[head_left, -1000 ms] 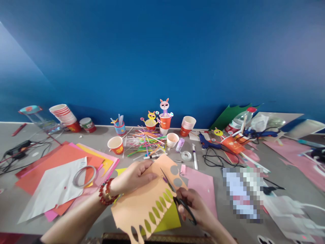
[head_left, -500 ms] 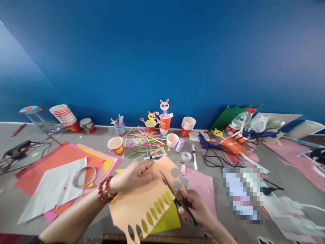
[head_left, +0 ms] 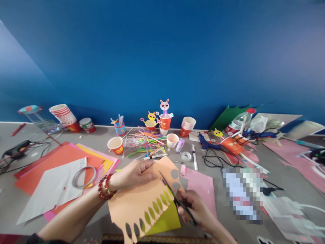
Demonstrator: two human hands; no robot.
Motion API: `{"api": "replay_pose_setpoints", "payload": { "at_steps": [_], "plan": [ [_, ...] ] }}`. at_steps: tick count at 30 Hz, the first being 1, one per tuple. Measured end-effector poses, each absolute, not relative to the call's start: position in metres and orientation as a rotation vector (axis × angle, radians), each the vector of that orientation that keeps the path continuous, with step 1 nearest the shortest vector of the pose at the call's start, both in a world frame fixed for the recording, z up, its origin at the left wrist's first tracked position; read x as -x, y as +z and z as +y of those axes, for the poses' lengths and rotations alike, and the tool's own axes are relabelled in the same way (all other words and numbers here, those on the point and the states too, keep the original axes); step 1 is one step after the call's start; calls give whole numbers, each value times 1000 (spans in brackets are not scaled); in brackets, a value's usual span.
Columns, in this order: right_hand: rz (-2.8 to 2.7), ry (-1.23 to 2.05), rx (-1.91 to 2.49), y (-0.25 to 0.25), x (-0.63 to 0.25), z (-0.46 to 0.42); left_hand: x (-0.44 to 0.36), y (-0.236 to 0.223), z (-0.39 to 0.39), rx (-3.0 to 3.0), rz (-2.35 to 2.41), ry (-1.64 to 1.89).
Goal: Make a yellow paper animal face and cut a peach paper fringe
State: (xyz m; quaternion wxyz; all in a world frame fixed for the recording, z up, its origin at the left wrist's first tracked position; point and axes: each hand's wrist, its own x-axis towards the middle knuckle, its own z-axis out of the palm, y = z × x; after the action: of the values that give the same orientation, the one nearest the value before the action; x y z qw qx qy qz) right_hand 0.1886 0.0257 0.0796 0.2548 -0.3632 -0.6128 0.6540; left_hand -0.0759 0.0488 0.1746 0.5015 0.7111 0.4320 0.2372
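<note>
An orange sheet of paper (head_left: 134, 200), with a row of leaf-shaped holes along its lower edge and round holes at its right, is pinched in my left hand (head_left: 139, 174). Red bead bracelets (head_left: 104, 188) circle that wrist. My right hand (head_left: 191, 205) grips the black handles of a pair of scissors (head_left: 169, 186); the blades lie across the orange paper, pointing up and left. Beneath the orange paper a yellow-green sheet (head_left: 167, 218) shows, partly covered. To the right of the scissors lies a pink sheet (head_left: 201, 186) on the table.
Several colored sticks (head_left: 147, 142) lie heaped behind the hands, between paper cups (head_left: 115, 145). A glue gun (head_left: 208, 142) with a looped cord sits to the right. Colored sheets (head_left: 50, 162) and a tape roll (head_left: 84, 177) lie at left. A bottle (head_left: 237, 122) stands at back right.
The orange paper has shifted and turned slightly to the left and down in my left hand. The scissors and my right hand stay almost in place.
</note>
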Motion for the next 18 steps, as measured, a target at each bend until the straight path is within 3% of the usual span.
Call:
{"api": "replay_pose_setpoints", "payload": {
  "at_steps": [18],
  "plan": [
    [-1768,1696,961,86,-189,29,80,176,59,-1698,1007,513]
  ]
}}
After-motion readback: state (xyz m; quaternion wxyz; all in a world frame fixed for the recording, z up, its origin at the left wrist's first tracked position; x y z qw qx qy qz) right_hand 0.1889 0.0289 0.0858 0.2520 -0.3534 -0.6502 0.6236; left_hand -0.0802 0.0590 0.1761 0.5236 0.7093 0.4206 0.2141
